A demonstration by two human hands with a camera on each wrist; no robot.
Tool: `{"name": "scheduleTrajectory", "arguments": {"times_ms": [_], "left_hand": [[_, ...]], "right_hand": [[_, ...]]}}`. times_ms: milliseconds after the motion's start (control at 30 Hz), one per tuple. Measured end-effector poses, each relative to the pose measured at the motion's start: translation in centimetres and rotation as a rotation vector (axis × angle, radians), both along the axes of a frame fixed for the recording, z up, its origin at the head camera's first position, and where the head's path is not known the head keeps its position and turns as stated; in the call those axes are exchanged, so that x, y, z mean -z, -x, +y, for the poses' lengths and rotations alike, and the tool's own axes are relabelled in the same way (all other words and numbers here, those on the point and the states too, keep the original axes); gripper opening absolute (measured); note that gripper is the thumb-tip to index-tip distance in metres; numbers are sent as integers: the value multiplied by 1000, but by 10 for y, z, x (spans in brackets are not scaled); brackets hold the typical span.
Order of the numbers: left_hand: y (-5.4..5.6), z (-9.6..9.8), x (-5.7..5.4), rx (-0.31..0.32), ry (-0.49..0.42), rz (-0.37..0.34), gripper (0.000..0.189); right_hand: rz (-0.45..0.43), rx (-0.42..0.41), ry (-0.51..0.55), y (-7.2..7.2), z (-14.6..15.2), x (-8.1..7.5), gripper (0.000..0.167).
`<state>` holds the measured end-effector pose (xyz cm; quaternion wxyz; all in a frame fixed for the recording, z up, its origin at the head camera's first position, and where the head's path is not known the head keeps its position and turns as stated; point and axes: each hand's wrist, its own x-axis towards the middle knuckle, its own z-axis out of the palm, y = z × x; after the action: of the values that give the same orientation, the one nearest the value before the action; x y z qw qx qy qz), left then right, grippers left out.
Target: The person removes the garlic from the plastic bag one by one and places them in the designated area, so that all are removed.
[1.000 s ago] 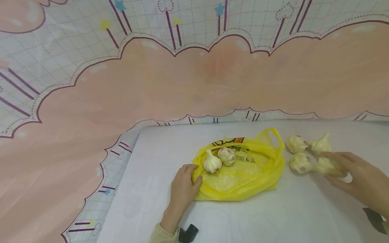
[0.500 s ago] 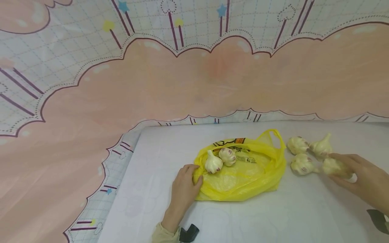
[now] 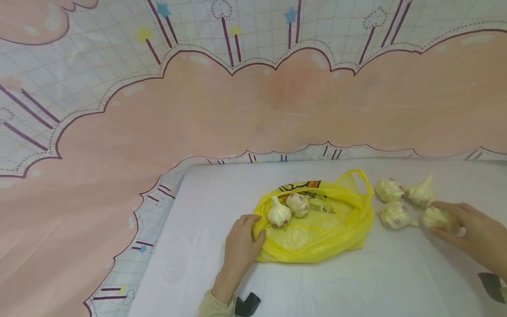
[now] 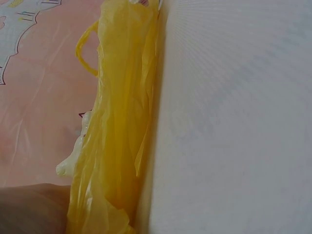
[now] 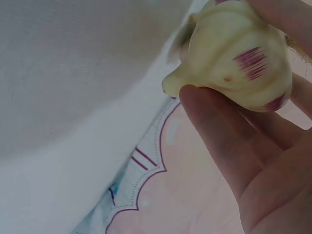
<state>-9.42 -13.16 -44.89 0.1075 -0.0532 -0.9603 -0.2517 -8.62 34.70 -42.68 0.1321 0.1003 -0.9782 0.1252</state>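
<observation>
My left hand (image 3: 242, 240) grips the left rim of a yellow plastic bag (image 3: 313, 244), fingers on the outer side and thumb at the opening. Two garlic bulbs (image 3: 279, 213) lie in the bag's mouth toward the left. In the left wrist view the bag's side (image 4: 119, 107) stands in folds, and part of my thumb (image 4: 34, 207) shows beside it. Over on the right, my right hand (image 3: 469, 231) holds a purple-streaked garlic bulb (image 5: 243, 58) between thumb and fingers. Its narrow stem points away from the palm.
Three more garlic bulbs (image 3: 390, 190) sit grouped on the white table (image 3: 206, 189), between the bag and my right hand. One bag handle (image 3: 358, 176) stands up at the back right. A patterned cloth (image 3: 253, 110) hangs behind the table.
My right hand has drawn its garlic bulb slightly right, away from the grouped bulbs. The left hand keeps its place on the bag. The head view has shifted a little.
</observation>
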Motion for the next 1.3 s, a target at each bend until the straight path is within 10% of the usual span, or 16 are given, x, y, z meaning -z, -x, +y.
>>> {"name": "scheduleTrajectory", "arguments": {"times_ms": [567,1300], "left_hand": [[-1,0,1,-4,-3,5,31],[1,0,2,-3,14,-7,32]], "right_hand": [[-262,60,0,10,10,7,73],[-78,-31,50,-4,-1,-3,76]]}}
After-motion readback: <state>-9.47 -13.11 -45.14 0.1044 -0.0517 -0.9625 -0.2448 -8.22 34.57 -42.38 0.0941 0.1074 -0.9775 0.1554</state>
